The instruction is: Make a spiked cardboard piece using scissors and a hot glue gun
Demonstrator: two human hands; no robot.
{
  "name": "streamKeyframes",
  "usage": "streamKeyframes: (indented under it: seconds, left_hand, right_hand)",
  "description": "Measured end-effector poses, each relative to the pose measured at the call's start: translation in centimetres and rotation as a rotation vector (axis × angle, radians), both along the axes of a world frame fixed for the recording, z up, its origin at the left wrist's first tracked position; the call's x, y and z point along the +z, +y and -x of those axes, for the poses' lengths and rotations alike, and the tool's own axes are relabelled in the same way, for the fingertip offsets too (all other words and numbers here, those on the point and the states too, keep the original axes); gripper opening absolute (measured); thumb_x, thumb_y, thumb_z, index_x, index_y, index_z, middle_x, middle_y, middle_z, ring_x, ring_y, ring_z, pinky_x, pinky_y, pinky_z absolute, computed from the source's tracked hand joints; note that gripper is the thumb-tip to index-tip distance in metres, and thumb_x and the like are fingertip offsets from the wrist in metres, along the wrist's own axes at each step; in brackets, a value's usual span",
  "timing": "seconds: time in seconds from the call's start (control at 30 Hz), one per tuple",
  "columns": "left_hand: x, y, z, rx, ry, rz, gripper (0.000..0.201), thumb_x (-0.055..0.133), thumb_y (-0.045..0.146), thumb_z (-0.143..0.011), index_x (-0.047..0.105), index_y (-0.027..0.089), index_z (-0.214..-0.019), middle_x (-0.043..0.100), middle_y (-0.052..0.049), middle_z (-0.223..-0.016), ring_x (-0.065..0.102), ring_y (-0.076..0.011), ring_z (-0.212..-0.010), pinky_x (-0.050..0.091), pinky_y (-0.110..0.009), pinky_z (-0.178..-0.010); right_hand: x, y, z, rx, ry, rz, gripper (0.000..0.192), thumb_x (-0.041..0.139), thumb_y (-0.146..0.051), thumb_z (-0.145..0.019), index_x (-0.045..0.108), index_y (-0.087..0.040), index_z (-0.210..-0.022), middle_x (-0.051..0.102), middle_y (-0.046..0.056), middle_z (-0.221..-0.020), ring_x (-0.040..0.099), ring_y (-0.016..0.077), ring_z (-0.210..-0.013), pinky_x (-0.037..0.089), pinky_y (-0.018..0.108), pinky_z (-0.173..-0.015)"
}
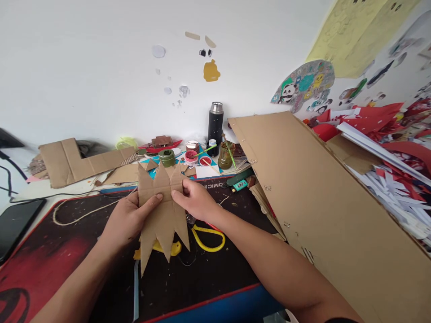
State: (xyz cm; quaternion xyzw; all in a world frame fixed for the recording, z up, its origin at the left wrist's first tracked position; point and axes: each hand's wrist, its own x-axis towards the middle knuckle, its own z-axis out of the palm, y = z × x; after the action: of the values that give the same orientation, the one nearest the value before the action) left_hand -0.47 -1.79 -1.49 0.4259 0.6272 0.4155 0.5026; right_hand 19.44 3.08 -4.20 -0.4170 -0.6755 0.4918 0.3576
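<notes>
Between my two hands is a piece of brown cardboard point(160, 220) cut into pointed zigzag teeth at its top and bottom ends. My left hand point(129, 217) pinches its left edge, thumb lying across the front. On the other side, my right hand point(197, 197) grips the upper right edge, thumb also in front; the fingers behind are hidden. Below the cardboard, partly covered by it, lies a yellow-handled utility knife point(175, 248). Scissors with a yellow handle loop point(210, 247) rest just right of it on the dark mat point(202, 278).
A large cardboard sheet point(323, 197) leans over the right side. Paint jars point(166, 157) and a black thermos point(215, 123) stand along the wall. An L-shaped cardboard piece point(63, 163) lies back left, a black phone point(20, 224) at the left edge. Paper scraps point(397, 193) heap at right.
</notes>
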Motion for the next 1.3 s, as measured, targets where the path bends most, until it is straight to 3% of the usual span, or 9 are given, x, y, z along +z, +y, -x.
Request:
streamKeyframes:
  seconds: [0.2, 0.4, 0.63, 0.8, 0.93, 1.1, 1.3]
  left_hand:
    - [0.4, 0.0, -0.5, -0.015, 0.03, 0.003, 0.08, 0.093, 0.071, -0.065, 0.074, 0.017, -0.12, 0.087, -0.016, -0.106, 0.084, -0.04, -0.089, 0.069, -0.042, -0.067]
    - [0.5, 0.1, -0.9, 0.036, 0.178, -0.058, 0.064, 0.09, 0.067, -0.065, 0.078, 0.019, -0.106, 0.087, -0.014, -0.096, 0.084, -0.0415, -0.086, 0.068, -0.042, -0.062]
    - [-0.3, 0.2, -0.4, 0.067, 0.029, -0.082, 0.066, 0.091, 0.068, -0.069, 0.08, 0.02, -0.113, 0.087, -0.014, -0.102, 0.084, -0.0411, -0.09, 0.07, -0.042, -0.066]
    - [-0.8, 0.5, -0.1, 0.079, -0.01, -0.082, 0.064, 0.091, 0.068, -0.071, 0.081, 0.019, -0.112, 0.087, -0.014, -0.103, 0.084, -0.04, -0.089, 0.069, -0.042, -0.067]
    - [-0.5, 0.8, -0.2, 0.048, -0.089, -0.07, 0.067, 0.091, 0.07, -0.071, 0.082, 0.019, -0.114, 0.087, -0.015, -0.103, 0.083, -0.0393, -0.087, 0.069, -0.043, -0.068]
    - [0.3, 0.8, -0.5, 0.009, -0.085, -0.133, 0.063, 0.093, 0.071, -0.065, 0.084, 0.021, -0.101, 0.087, -0.015, -0.104, 0.082, -0.0399, -0.096, 0.069, -0.042, -0.076]
    - [0.4, 0.4, -0.7, 0.043, -0.105, -0.065, 0.064, 0.094, 0.072, -0.063, 0.077, 0.021, -0.096, 0.085, -0.011, -0.089, 0.082, -0.0358, -0.077, 0.068, -0.041, -0.063]
  right_hand:
    - [0.1, 0.0, 0.1, -0.021, -0.052, -0.007, 0.013, 0.067, -0.034, -0.1, 0.069, -0.022, -0.104, 0.073, 0.003, -0.093, 0.066, 0.0217, -0.086, 0.049, 0.031, -0.073]
    - [-0.2, 0.0, 0.2, -0.04, -0.073, -0.018, 0.012, 0.069, -0.033, -0.098, 0.066, -0.022, -0.096, 0.069, 0.001, -0.086, 0.063, 0.0205, -0.081, 0.046, 0.029, -0.069]
    - [-0.6, 0.4, 0.2, 0.052, 0.19, 0.101, 0.012, 0.067, -0.033, -0.1, 0.067, -0.021, -0.1, 0.075, 0.003, -0.099, 0.069, 0.0206, -0.089, 0.052, 0.029, -0.074]
    - [-0.8, 0.2, 0.3, 0.047, 0.153, 0.123, 0.013, 0.066, -0.032, -0.1, 0.067, -0.02, -0.095, 0.075, 0.003, -0.095, 0.069, 0.0212, -0.088, 0.052, 0.028, -0.071]
    - [-0.7, 0.4, 0.2, 0.012, 0.166, 0.122, 0.011, 0.067, -0.031, -0.098, 0.068, -0.02, -0.094, 0.076, 0.004, -0.094, 0.069, 0.0218, -0.086, 0.054, 0.029, -0.071]
    - [0.0, 0.8, -0.2, -0.006, 0.259, 0.135, 0.008, 0.067, -0.028, -0.098, 0.07, -0.02, -0.1, 0.077, 0.004, -0.098, 0.071, 0.0209, -0.087, 0.053, 0.028, -0.071]
    - [-0.1, 0.8, -0.2, 0.032, 0.292, 0.169, 0.012, 0.068, -0.03, -0.099, 0.069, -0.019, -0.103, 0.078, 0.005, -0.1, 0.072, 0.0209, -0.088, 0.054, 0.028, -0.073]
